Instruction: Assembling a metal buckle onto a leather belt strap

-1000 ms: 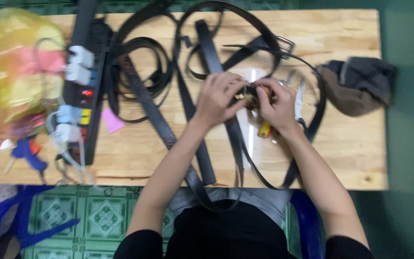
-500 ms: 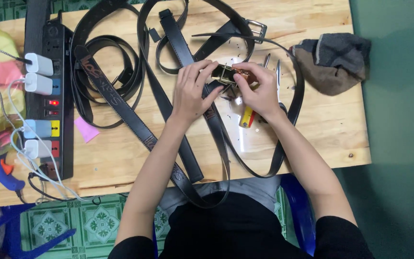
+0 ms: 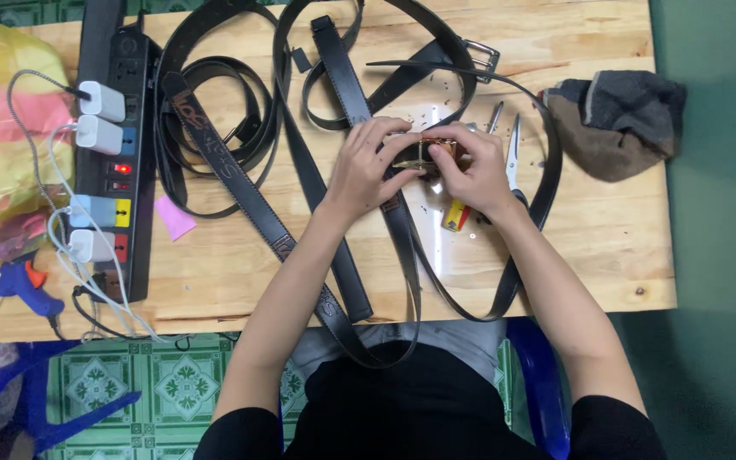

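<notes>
Both my hands meet over a brass-coloured belt buckle (image 3: 423,153) in the middle of the wooden table (image 3: 606,247). My left hand (image 3: 368,166) pinches the buckle from the left, and my right hand (image 3: 470,166) grips it from the right. A black leather belt (image 3: 402,247) runs from the buckle down off the table's near edge toward my lap. Under my right wrist lies a small yellow and red tool (image 3: 456,216).
Several more black belts (image 3: 215,145) lie coiled across the table. A black power strip (image 3: 117,153) with white chargers sits at the left, beside a yellow plastic bag (image 3: 2,136). Scissors (image 3: 513,153), a grey cloth (image 3: 615,123), a blue glue gun (image 3: 23,285) and blue chairs are nearby.
The view has shifted, so everything sits differently in frame. My hands stay together on the buckle, with the fingers shifting only slightly.
</notes>
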